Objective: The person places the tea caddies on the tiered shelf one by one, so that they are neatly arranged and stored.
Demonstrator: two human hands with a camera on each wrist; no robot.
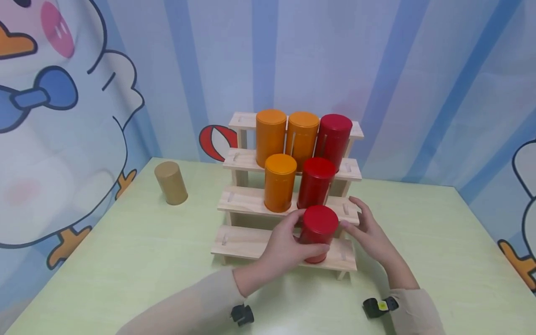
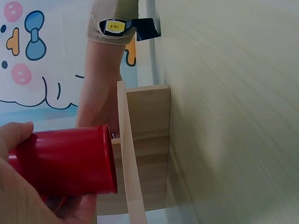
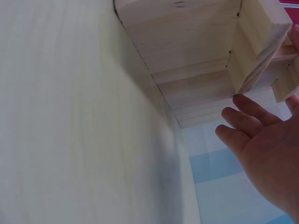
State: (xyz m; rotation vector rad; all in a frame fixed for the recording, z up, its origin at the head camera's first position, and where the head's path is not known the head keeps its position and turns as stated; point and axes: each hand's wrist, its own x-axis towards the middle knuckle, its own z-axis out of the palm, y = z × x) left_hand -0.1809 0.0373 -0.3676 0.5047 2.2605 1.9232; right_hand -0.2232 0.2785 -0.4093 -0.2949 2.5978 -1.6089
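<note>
My left hand [image 1: 281, 247] grips a red cylindrical canister [image 1: 320, 220] at the lowest tier of a stepped wooden rack [image 1: 247, 241]. Thumb and fingers wrap round its sides, and its lower end [image 2: 111, 161] lies close over the board in the left wrist view. My right hand [image 1: 375, 239] is at the rack's right end, fingers extended and holding nothing; in the right wrist view its fingertips [image 3: 238, 100] reach the wooden edge. Higher up stand a second red canister [image 1: 316, 184] and an orange canister [image 1: 279, 184] side by side.
Two more orange canisters [image 1: 271, 137] and another red canister [image 1: 333, 139] stand on a tier further back. A tan cylinder [image 1: 171, 184] stands on the pale table [image 1: 167, 260] to the left. Behind the table hangs a striped cartoon backdrop [image 1: 310, 60].
</note>
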